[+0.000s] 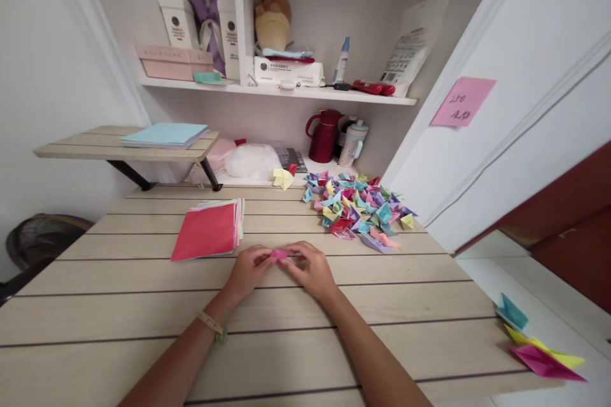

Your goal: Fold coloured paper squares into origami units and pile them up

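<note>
Between my two hands, just above the middle of the wooden table (296, 356), is a small piece of folded pink paper (278, 255). My left hand (248, 269) pinches its left side with thumb and fingers. On the right side, my right hand (311, 269) grips it the same way; the fingers hide part of the paper. To the left of my hands lies a stack of square paper (205, 232), with a red sheet on top. A pile of small folded paper boats (358, 206) in many colours spreads beyond my right hand.
A raised wooden stand (95, 140) at the left back holds blue paper (165, 134). Three larger paper boats (544, 359) lie by the right edge. A red jug (325, 135) and a pale bottle (353, 143) stand behind, under a shelf (324, 94).
</note>
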Demonstrator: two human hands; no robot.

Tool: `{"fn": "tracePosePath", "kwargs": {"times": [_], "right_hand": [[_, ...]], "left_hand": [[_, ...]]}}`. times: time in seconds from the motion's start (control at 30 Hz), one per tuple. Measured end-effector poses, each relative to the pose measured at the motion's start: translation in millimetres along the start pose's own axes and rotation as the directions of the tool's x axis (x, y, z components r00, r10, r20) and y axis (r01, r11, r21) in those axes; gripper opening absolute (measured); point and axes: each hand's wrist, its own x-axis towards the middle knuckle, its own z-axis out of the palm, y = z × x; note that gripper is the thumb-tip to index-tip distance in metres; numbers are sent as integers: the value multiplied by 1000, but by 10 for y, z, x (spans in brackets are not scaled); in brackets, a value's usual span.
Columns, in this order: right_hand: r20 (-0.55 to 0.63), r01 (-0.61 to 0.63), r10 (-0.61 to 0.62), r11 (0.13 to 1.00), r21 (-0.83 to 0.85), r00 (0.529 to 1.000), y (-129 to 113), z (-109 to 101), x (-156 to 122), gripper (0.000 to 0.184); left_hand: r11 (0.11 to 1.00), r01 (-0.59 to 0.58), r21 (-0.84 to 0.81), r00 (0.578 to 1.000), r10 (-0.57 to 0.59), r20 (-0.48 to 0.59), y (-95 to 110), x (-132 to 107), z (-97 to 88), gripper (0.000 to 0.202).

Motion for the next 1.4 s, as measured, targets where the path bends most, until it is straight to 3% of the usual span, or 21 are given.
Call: {"fn": "tracePosePath", "kwargs": {"times": [0.1, 0.23, 0.77, 0.9, 1.07, 1.27, 1.4], "right_hand": [[18, 28, -27, 998, -59, 999, 33, 14, -3, 19], [17, 40, -38, 995, -89, 999, 58, 24, -16, 12], [67, -157, 155, 987, 18, 986, 37, 12, 2, 4], [70, -118, 124, 990, -77, 990, 12, -9, -11, 5], [97, -13, 28, 988, -151, 995, -11, 2, -32, 8], [60, -71, 78, 992, -109, 995, -10, 32, -28, 6], [54, -116, 119, 992, -49, 991, 12, 63, -20, 8]], "left_hand": [[978, -119, 172, 993, 115, 34, 34, -23, 17, 21], [956, -147, 255, 989, 150, 6, 32, -35, 27, 19], [954, -139, 266, 990, 141, 12, 84, -47, 42, 21], [895, -212, 393, 977, 180, 117, 93, -64, -8, 21], [837, -289, 464, 957, 244, 156, 91, -77, -53, 21], [840, -242, 486, 966, 257, 37, 103, -65, -7, 16], [949, -118, 292, 982, 155, -106, 98, -46, 31, 16]]}}
